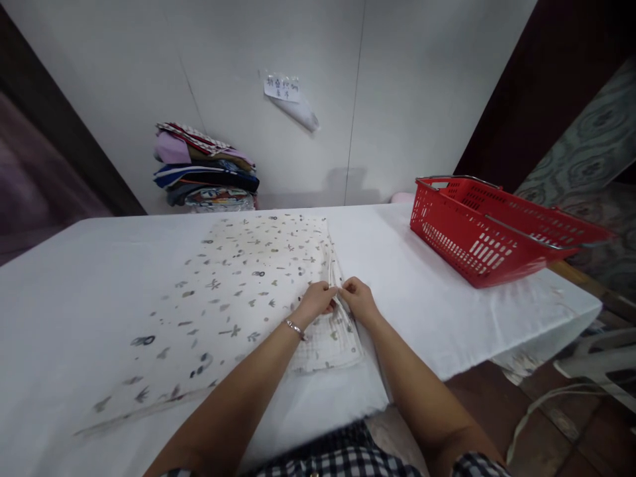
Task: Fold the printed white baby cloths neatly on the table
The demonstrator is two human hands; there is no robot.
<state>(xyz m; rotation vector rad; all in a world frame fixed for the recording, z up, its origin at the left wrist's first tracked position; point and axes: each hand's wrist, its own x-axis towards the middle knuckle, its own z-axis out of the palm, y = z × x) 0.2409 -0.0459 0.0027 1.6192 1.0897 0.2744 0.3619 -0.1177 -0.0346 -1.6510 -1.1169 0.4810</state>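
Observation:
A white cloth printed with small grey and olive motifs lies spread on the table, its right side folded over in layers. At that right edge, my left hand pinches the layered cloth between thumb and fingers. My right hand meets it from the other side, its fingertips closed on the same edge. Between the hands the layers are lifted and bunched slightly. Both sets of fingertips partly hide the gripped part of the edge.
The table has a white cover. A red plastic basket with metal handles stands at its right end. A stack of folded fabrics sits by the back wall, left of a paper sign. A pale stool is on the floor at right.

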